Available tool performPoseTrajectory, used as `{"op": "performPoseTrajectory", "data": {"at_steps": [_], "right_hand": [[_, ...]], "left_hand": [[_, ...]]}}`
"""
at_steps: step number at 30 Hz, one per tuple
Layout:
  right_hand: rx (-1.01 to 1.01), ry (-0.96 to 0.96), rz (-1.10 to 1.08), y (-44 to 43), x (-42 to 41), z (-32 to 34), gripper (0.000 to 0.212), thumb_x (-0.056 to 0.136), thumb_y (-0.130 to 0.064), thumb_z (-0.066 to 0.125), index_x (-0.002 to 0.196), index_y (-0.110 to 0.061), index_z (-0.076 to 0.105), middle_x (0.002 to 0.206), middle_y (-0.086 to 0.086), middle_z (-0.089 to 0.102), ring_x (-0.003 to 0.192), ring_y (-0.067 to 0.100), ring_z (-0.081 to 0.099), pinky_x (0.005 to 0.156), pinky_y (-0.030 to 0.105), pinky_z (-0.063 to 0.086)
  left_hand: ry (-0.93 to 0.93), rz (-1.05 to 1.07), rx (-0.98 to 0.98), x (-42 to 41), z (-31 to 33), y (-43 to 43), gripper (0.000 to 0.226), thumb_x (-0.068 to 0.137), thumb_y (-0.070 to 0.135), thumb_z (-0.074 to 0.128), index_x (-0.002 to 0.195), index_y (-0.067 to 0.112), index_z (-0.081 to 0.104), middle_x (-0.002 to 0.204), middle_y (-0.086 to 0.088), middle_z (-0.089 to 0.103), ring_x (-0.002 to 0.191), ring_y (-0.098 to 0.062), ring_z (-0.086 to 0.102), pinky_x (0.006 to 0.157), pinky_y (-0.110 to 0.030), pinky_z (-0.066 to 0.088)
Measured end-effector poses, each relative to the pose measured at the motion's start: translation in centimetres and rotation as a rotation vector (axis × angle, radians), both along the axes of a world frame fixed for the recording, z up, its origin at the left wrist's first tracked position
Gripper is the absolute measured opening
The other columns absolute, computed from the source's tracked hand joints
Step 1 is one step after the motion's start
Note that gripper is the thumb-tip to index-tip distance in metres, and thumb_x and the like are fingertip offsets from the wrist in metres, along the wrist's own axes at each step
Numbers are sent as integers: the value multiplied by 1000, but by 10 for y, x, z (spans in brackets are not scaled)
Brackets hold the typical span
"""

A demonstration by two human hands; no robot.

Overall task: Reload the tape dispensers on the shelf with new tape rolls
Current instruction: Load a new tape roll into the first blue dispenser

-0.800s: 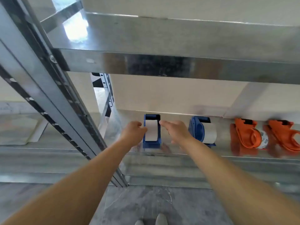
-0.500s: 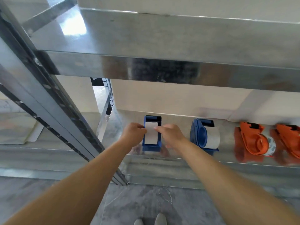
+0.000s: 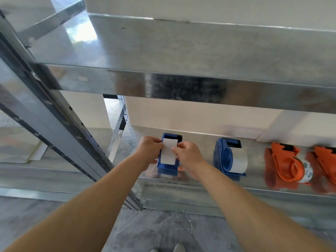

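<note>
On the lower metal shelf, from left: left hand with curled fingers pinching the left edge of the white tape roll inside the first blue dispenser, right hand pinching its right edge, then second blue dispenser loaded with white tape, then two orange dispensers.

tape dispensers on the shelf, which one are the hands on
The leftmost blue dispenser: the left hand and right hand pinch its white tape roll. The other blue dispenser and both orange dispensers sit untouched to its right.
</note>
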State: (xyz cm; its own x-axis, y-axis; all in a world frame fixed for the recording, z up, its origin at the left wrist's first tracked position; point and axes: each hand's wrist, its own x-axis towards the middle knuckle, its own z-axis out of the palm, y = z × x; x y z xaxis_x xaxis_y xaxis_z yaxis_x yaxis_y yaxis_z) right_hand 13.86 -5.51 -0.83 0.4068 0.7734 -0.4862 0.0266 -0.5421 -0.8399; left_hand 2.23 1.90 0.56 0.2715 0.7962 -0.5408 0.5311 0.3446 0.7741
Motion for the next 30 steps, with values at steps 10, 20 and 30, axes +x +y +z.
{"op": "performPoseTrajectory", "data": {"at_steps": [10, 20, 30], "right_hand": [[37, -48, -6, 9, -2, 3, 20, 102, -25, 45, 117, -14, 52, 116, 10, 58, 100, 25, 60, 52, 32, 55], [45, -73, -34, 12, 3, 2, 18, 103, -23, 46, 116, -11, 52, 107, 8, 55, 95, 24, 58, 70, 41, 63], [79, -85, -79, 12, 4, -2, 14, 100, -16, 45, 110, -9, 52, 95, 1, 49, 84, 17, 50, 64, 36, 58]], "left_hand": [[-78, 75, -90, 2, 3, 9, 15, 96, 18, 61, 108, 9, 65, 100, -14, 71, 81, -26, 67, 86, -46, 57], [-123, 102, -113, 7, 0, 13, 13, 98, 19, 60, 101, 8, 64, 102, -15, 72, 96, -32, 71, 90, -52, 58], [-130, 108, -146, 6, 1, 15, 10, 98, 17, 58, 95, 8, 63, 102, -18, 72, 99, -37, 70, 91, -56, 56]]}}
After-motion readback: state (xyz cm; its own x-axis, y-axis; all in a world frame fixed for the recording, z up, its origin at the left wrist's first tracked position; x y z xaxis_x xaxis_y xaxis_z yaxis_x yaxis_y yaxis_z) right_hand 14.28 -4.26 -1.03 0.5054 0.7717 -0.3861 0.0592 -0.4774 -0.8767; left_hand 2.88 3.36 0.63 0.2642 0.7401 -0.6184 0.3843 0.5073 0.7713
